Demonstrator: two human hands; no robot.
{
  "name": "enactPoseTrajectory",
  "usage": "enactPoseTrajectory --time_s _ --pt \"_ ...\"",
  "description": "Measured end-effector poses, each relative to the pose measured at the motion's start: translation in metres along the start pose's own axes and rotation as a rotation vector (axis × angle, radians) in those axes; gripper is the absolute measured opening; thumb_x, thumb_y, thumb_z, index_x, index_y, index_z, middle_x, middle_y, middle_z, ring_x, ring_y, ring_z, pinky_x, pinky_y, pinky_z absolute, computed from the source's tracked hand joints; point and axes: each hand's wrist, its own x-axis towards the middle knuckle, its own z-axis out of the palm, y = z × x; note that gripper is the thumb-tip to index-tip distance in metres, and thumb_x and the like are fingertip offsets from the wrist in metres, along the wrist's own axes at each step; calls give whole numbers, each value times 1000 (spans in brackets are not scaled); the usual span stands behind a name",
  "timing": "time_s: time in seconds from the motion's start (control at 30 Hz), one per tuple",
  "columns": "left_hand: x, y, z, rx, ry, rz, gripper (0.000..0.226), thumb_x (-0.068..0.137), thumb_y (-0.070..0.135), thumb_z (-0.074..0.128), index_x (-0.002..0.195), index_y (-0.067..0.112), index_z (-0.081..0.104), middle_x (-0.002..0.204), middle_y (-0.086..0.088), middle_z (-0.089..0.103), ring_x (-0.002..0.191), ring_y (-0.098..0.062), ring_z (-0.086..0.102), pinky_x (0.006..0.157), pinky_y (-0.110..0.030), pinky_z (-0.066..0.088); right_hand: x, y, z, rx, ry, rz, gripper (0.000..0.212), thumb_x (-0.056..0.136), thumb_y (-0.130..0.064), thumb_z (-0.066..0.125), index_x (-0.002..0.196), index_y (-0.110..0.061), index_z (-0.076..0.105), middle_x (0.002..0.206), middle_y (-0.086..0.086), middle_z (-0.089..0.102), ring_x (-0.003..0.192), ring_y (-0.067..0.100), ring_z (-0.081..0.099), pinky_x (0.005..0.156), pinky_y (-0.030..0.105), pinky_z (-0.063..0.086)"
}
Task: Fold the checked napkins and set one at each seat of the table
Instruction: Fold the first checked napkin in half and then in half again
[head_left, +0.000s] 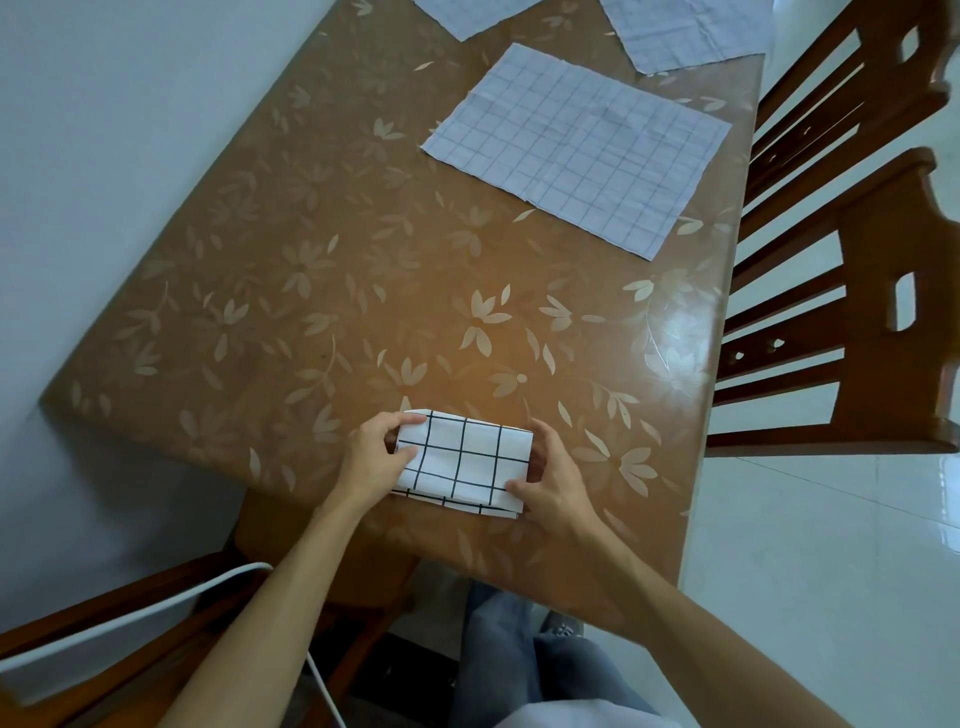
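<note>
A folded white napkin with black checks (462, 460) lies near the front edge of the brown leaf-patterned table (291, 291). My left hand (376, 457) pinches its left edge, thumb on top. My right hand (553, 483) holds its right edge, thumb on the near right corner. An unfolded napkin (576, 145) lies flat, pale side up, at the far right of the table. Two more unfolded napkins (472, 13) (685, 28) lie partly out of view at the top edge.
Two wooden chairs (857, 291) stand along the table's right side. Another wooden chair (130, 618) with a white cable (156, 608) over it is at the lower left. A pale wall (104, 130) runs along the left. White tiled floor (831, 545) lies on the right.
</note>
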Motion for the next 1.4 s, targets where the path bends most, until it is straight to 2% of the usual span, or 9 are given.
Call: enactPoseTrajectory --time_s 0.2,0.37,0.53,0.63,0.73,0.83,0.97,1.13,1.4 --pt "-5 -4 -1 113 42 92 39 84 -2 72 115 22 71 116 8 61 109 -9 57 95 -26 51 -3 3 1 -229 10 -94 91 77 -3 75 150 -23 25 122 -6 59 100 10 61 84 25 56" --pt "-12 -8 6 240 21 182 40 86 -5 67 118 18 70 125 -1 55 113 -17 56 92 -21 49 -9 4 2 -441 4 -154 88 80 -15 78 149 -27 24 133 -4 50 89 8 60 87 33 54" --pt "-21 -7 9 455 93 192 46 86 2 70 129 16 62 153 -12 31 123 -21 51 97 -36 54 -13 1 2 -616 37 -190 88 81 -19 76 150 -25 23 128 -2 43 111 20 51 95 35 48" --pt "-22 -1 17 734 150 373 76 75 -9 66 145 16 46 159 -19 21 144 -36 29 113 -45 38 -13 2 1 -678 67 -202 89 79 -22 78 150 -23 23 132 1 41 119 21 44 101 34 43" --pt "-20 5 33 899 -18 516 98 74 -14 59 156 19 17 165 -15 4 151 -33 9 122 -48 17 -15 1 3 -742 103 -213 93 78 -22 79 151 -19 22 142 4 34 128 24 38 108 35 36" --pt "-21 -4 51 972 -104 460 92 87 -3 53 157 17 -4 164 -14 -7 152 -32 -1 122 -48 12 -22 -4 9 -824 146 -281 89 81 -14 67 153 -12 16 158 12 15 147 29 15 119 40 17" --pt "-18 -15 60 959 -107 427 91 91 23 62 156 16 0 164 -17 5 151 -33 8 119 -48 18 -20 -18 31 -926 107 -485 80 84 -20 50 155 -13 13 164 6 -4 151 21 -9 120 39 -3" --pt "-16 -10 50 1073 -227 411 75 105 32 33 147 20 -28 156 -10 -33 147 -28 -25 123 -49 0 2 -3 58 -1077 46 -500 64 97 -36 23 153 -6 24 162 11 12 150 25 8 120 42 12" --pt "-13 -13 35 974 -152 271 89 92 23 43 152 27 -23 159 -8 -30 148 -26 -25 118 -58 -4 11 24 27 -1191 28 -389 75 99 -64 15 156 -15 14 163 7 6 151 24 3 118 43 6"
